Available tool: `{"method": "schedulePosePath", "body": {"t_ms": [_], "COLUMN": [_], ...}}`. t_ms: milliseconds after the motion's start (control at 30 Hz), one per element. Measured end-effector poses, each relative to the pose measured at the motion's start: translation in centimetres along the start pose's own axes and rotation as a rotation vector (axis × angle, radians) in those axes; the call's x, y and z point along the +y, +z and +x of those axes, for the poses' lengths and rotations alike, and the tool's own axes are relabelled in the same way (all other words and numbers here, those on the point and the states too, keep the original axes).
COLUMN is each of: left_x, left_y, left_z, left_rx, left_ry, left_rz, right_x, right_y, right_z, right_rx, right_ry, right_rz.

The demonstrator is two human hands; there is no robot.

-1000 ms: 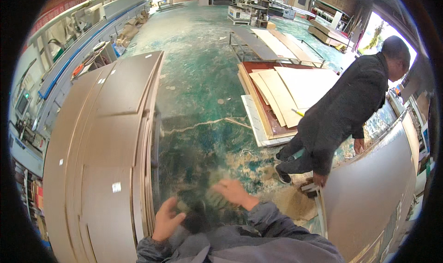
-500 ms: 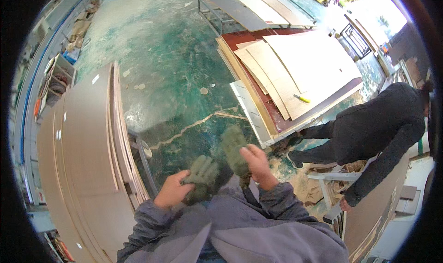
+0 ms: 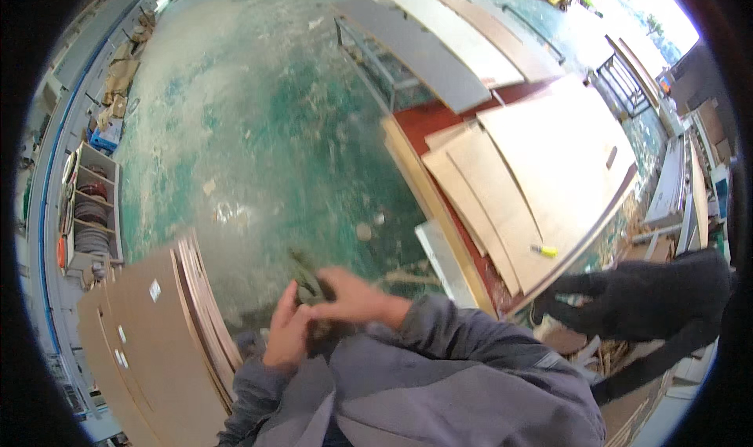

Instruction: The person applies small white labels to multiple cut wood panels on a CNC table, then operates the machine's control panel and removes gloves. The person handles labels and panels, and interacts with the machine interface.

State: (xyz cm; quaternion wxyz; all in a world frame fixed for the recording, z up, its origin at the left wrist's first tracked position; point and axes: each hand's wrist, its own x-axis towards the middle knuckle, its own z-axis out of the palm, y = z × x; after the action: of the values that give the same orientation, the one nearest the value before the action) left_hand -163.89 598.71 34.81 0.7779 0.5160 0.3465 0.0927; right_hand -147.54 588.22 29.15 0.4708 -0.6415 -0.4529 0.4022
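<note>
Just in front of my body, my two bare hands are together around a pair of olive-green work gloves (image 3: 308,285). My left hand (image 3: 285,336) grips them from the left, its thumb and fingers bent round the fabric. My right hand (image 3: 351,296) reaches across and closes on them from the right. Part of the gloves sticks out beyond my fingertips; the rest is hidden by my hands and slightly blurred.
Brown panels (image 3: 161,329) stand stacked at my left. Ahead right, thin plywood sheets (image 3: 541,176) lie piled with a yellow cutter (image 3: 543,251) on top. A co-worker in dark clothes (image 3: 667,294) bends at the right. A divided shelf (image 3: 96,212) stands far left.
My hands, apart with a glove in each, have come together with the gloves between them. My view has shifted, and the co-worker appears lower in it.
</note>
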Motion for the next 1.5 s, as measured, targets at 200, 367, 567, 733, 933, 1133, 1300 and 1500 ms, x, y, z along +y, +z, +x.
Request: {"method": "schedulePosePath", "body": {"t_ms": [200, 367, 567, 733, 933, 1133, 1300, 1500], "left_x": [15.5, 29.4, 48.9, 57.0, 65.0, 77.9, 88.1, 109.6], "left_y": [-10.5, -22.3, -32.2, -39.4, -49.2, -54.1, -55.5, -59.9], "left_z": [28.0, 53.2, 82.5, 109.9, 136.7, 162.0, 188.8, 226.3], "left_rx": [-0.24, -0.173, -0.099, -0.043, -0.046, 0.203, 0.201, 0.082], "left_ry": [0.003, -0.043, -0.028, 0.063, -0.272, -0.622, -0.627, -0.573], "left_rz": [-0.193, 0.101, 0.568, 0.881, 1.581, 1.12, 0.979, 1.08], "right_x": [4.1, 14.8, 11.8, 14.5, 25.5, 22.4, 17.4, 25.6], "right_y": [-11.8, -27.2, -40.0, -50.2, -66.7, -99.2, -118.9, -126.9], "right_z": [34.7, 53.5, 59.7, 75.0, 111.5, 161.6, 192.9, 212.0], "right_rx": [0.136, 0.509, 0.12, -0.032, -0.104, 0.497, 0.794, 0.893], "right_ry": [-0.014, 0.286, 1.03, 1.197, 1.036, 0.586, 0.366, 0.735], "right_rz": [0.072, -0.187, -0.602, -0.424, -0.51, -0.348, -0.483, -0.413]}}
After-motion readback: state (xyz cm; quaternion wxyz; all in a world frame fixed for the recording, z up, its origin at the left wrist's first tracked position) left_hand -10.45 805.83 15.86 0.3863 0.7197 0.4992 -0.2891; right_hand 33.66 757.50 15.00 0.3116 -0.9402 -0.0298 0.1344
